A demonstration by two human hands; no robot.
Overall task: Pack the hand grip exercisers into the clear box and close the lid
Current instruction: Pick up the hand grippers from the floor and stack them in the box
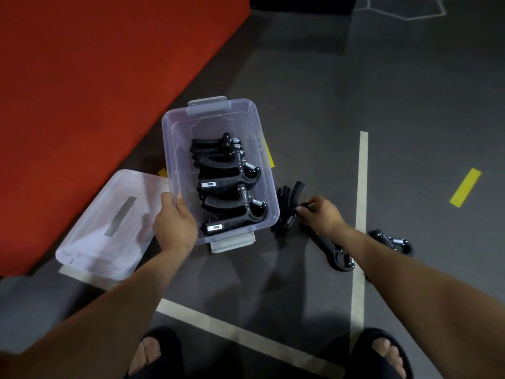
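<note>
1. My left hand (175, 227) grips the near left corner of the clear box (175, 138), fingers curled over its rim, steadying it on the floor (410, 105).
2. My right hand (322, 214) is down at the exerciser (287, 206) lying just beside the box's right wall. My fingertips (303, 207) pinch its knob end, though I cannot tell how firm that pinch is.
3. Several packed exercisers (229, 184) already lie in a row inside the box, handles to the left and springs to the right.
4. Two more wait on the floor near my right forearm: a second exerciser (334, 251) partly under it, and a third exerciser (390, 240) beyond the white line (362, 173).
5. The lid (109, 222) lies on the floor to the left of the box, one corner touching it, beside the red mat (82, 91).
6. Risk: a pinch on one small end may let the tool swing or slip as I lift it over the wall.
7. Risk: the row fills much of the box floor, so the rest will probably have to stack. A handle poking above the rim would stop the lid seating.
8. Risk: the exerciser under my forearm is easy to overlook or nudge away.
</note>
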